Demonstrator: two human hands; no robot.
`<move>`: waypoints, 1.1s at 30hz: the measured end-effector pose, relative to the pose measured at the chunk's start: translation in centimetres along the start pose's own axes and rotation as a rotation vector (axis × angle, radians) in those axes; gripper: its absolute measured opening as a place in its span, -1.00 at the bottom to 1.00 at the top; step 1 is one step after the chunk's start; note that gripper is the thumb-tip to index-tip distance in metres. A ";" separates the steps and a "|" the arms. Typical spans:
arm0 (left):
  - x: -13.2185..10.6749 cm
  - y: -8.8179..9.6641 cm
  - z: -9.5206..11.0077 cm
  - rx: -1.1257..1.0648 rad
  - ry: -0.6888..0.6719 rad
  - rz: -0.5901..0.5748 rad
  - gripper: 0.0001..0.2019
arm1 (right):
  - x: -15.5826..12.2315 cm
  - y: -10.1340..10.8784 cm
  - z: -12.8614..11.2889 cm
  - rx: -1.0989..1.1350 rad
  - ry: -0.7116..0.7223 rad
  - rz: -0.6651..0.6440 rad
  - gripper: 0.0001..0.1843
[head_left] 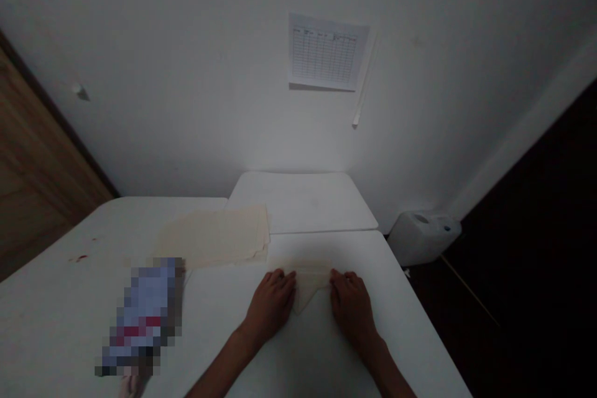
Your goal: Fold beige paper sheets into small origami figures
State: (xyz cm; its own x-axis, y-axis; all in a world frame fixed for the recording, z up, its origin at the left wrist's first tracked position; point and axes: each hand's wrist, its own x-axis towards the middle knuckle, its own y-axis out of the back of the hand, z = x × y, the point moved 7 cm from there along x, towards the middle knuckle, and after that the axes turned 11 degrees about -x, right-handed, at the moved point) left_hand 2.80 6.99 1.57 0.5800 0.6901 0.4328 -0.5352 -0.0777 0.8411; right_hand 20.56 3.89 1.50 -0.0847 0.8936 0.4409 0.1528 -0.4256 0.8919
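Observation:
A pale cream sheet (309, 283), folded so that a corner points toward me, lies on the white table (60, 311). My left hand (272, 302) rests palm down on its left edge, fingers stretched forward and together. My right hand (351, 303) lies flat on its right edge in the same way. Neither hand grips anything; both press on the sheet. A stack of the same cream sheets (219, 237) sits farther back, to the left of my hands.
A pixelated blurred object (142, 317) lies on the table at the left. A second white tabletop (303, 202) stands behind, against the wall. A printed chart (325, 53) hangs on the wall. A white container (422, 235) sits on the floor at right. Small red spots (81, 257) mark the table's left.

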 end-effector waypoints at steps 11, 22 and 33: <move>0.7 -1.4 0.4 -0.037 -0.021 -0.023 -0.73 | 3.0 -1.6 -3.5 0.284 0.209 -0.080 -0.77; 0.3 -1.5 1.1 0.049 0.080 -0.129 -0.56 | 2.7 -2.0 -3.4 0.282 0.164 -0.106 -0.70; -2.2 1.1 -0.5 0.158 0.271 -0.080 -0.61 | 2.6 -1.8 -3.3 0.316 0.143 -0.099 -0.66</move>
State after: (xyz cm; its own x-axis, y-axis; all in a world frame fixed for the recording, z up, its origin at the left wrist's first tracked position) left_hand 0.61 5.76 1.42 0.4203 0.8633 0.2794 -0.3808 -0.1117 0.9179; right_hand 16.81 6.50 1.37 -0.2478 0.8898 0.3833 0.4316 -0.2529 0.8659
